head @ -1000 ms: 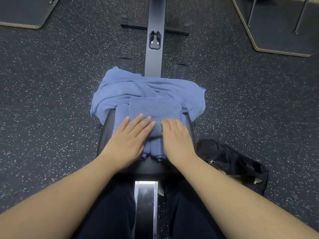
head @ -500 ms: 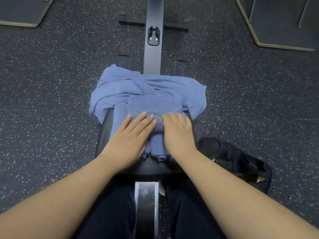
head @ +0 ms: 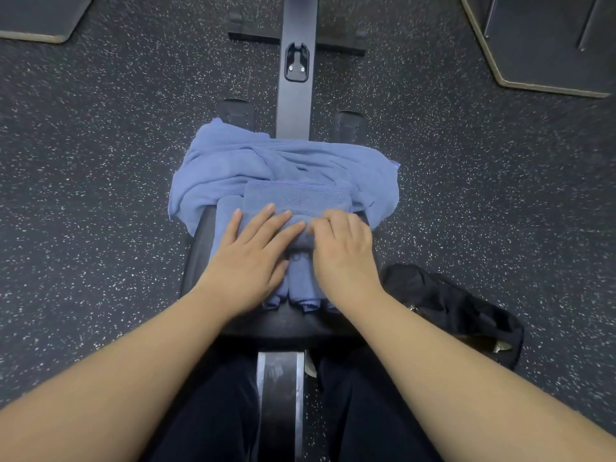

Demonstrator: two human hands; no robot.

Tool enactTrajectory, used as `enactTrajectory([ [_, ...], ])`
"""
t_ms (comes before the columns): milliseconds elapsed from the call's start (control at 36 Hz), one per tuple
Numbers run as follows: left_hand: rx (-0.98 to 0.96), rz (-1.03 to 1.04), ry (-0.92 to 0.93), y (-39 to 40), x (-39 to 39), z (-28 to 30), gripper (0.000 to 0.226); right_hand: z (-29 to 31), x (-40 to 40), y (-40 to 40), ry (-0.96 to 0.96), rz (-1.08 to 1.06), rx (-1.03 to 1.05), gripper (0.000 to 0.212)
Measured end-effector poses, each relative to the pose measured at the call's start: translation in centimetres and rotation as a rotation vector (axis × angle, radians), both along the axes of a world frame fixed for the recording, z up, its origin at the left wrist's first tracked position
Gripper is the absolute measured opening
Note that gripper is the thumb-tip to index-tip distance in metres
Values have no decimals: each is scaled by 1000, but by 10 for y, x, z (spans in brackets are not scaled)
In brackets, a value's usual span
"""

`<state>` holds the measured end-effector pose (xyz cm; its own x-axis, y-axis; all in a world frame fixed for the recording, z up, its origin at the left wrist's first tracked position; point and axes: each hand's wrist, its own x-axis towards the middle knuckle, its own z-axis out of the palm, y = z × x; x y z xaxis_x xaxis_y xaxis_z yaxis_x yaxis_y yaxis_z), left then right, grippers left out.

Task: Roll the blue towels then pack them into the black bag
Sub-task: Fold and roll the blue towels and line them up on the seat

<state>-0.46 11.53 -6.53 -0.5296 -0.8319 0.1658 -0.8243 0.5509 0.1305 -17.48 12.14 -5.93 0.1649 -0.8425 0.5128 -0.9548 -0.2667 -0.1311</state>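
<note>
1. Blue towels: the folded towel (head: 296, 198) lies on the black bench seat (head: 200, 255), partly rolled, directly under both hands.
2. Left hand (head: 248, 261) presses flat on the roll, fingers straight and relaxed, gripping nothing.
3. Right hand (head: 343, 251) sits just beside the left, fingers curled over the roll's edge, holding the towel.
4. Beyond the fingertips a loose towel (head: 266, 161) lies crumpled across the seat's far end.
5. Black bag (head: 450, 308) rests on the speckled floor (head: 100, 161), just right of the right wrist.
6. Behind the wrists, a metal rail (head: 280, 395) runs between the person's dark trousers.
</note>
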Motion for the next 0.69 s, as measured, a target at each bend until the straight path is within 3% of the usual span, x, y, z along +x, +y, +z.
enactTrajectory([
  [194,22,75,41,-9,-9,-1,57,-2,-4,-1,9,8,50,31],
  [694,64,167,101,-30,-19,1,55,-7,-13,-18,-71,74,75,36],
])
